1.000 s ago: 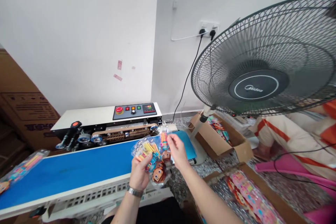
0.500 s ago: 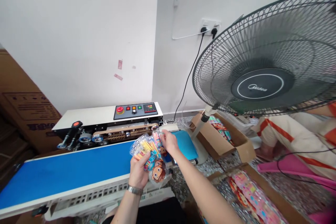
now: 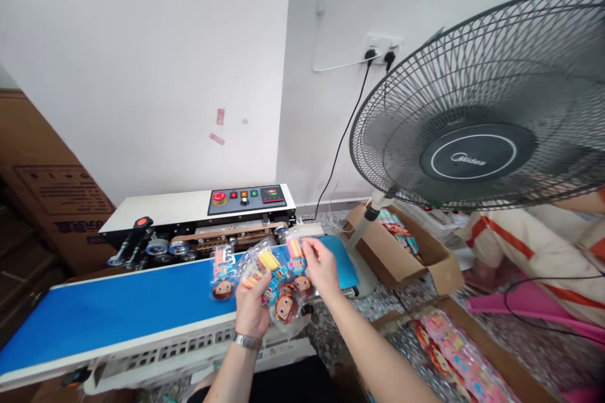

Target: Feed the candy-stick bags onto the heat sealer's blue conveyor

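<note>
While left hand [image 3: 253, 312] clasps fanned packets [image 3: 271, 274], right hand [image 3: 322, 269] pinches single packet [image 3: 297, 255], near blue belt [image 3: 142, 305].

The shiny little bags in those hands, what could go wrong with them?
The bunch of bags is fanned out loosely in the left hand, so one might slide out and drop.
The right hand pinches a single bag near a silver wheel of the machine; it, or the fingers, could perhaps get nipped if the wheel turns.
</note>
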A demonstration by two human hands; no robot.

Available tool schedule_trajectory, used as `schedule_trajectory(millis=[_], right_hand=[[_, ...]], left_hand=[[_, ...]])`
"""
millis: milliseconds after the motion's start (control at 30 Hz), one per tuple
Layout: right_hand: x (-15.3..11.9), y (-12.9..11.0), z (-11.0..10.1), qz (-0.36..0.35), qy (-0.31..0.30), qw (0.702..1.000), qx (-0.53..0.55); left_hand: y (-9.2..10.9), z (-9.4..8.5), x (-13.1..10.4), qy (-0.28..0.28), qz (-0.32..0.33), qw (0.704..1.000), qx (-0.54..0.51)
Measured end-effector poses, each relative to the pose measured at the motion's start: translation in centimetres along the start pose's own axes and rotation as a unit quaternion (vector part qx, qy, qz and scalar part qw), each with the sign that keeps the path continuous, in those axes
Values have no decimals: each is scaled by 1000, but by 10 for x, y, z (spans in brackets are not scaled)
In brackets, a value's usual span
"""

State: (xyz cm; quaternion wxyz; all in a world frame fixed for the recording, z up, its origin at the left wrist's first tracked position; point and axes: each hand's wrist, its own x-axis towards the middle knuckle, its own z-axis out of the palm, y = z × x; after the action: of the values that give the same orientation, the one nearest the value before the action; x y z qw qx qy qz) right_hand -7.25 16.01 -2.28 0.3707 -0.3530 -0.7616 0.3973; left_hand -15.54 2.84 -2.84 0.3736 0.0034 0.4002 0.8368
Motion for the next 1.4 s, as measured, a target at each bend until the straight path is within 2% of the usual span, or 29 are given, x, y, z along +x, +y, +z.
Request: schedule_trajectory(millis=[100,200,300,467,567,633,700,800,933,1000,1100,1267,1400], right_hand=[[21,18,-9,45,33,992,-111],[37,31,-10,73,0,971,-229],[45,34,2,78,-30,960,-268],[41,20,20,36,-64,966,-246],[26,4,18,-24,-102,988,-111],[13,-6,14,-52,-157,986,-12],[2,-13,11,-60,-192,979,16],[-7,-14,10,-50,-171,984,20],[1,3,6,-9,-104,991,81],[11,16,1,27,-55,997,47],[26,33,-6,83,-12,993,-78],[42,38,8,86,-63,977,-183],[38,23,22,33,-88,980,-175]], left_hand=[[2,-3,2,30,-12,999,2],[4,-4,3,36,-14,999,4],[2,-3,3,19,-15,1000,6],[-2,0,1,-13,7,1000,20],[-3,1,-1,-34,13,999,32],[-4,2,-2,-44,17,998,38],[-5,3,-3,-51,23,998,39],[-6,4,-3,-48,30,998,38],[-5,3,-1,-18,38,999,34],[-5,1,1,-5,38,999,32],[-6,-2,3,4,33,999,27],[-7,1,3,9,19,1000,13],[-4,5,1,-3,2,1000,8]])
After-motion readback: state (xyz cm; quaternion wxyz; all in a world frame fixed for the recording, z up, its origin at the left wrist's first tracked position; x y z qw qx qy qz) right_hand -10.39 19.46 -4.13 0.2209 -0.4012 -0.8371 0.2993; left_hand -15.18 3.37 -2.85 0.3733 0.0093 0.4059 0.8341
